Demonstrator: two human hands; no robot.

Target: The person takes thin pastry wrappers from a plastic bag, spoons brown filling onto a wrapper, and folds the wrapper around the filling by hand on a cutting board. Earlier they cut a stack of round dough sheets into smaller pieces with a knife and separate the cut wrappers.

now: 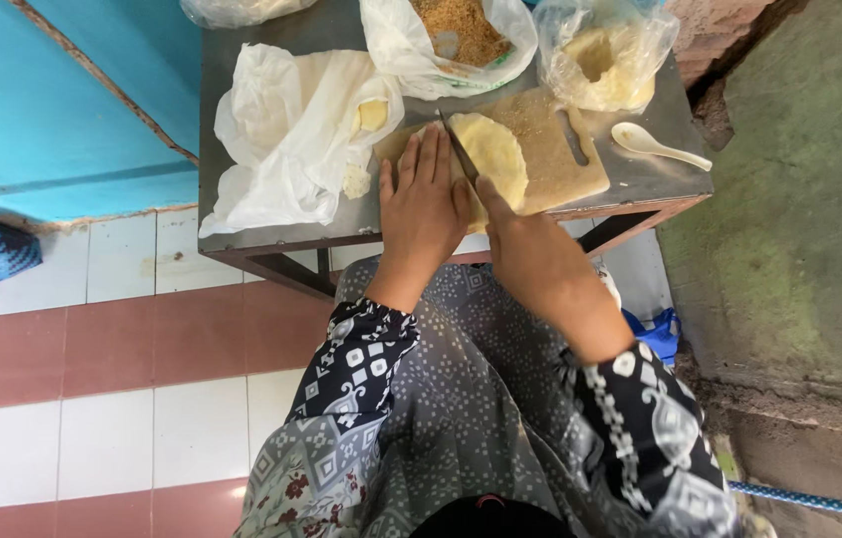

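On the near edge of the metal desk [660,184] lies a wooden cutting board [555,159] bearing a flat pale piece of dough [495,149]. Left hand [423,199] rests flat, fingers spread, on the dough's left part. Right hand [520,234] grips a knife [459,147], its blade set across the dough. Beside the board, toward the right edge, lies a white spoon [655,145]. Along the far edge stand plastic bags, one with brown crumbs [456,30]. White wrapping [286,139] covers the left side.

pale yellow dough sheet [492,151] | flat on wooden board [560,159] | knife [460,149] blade across it
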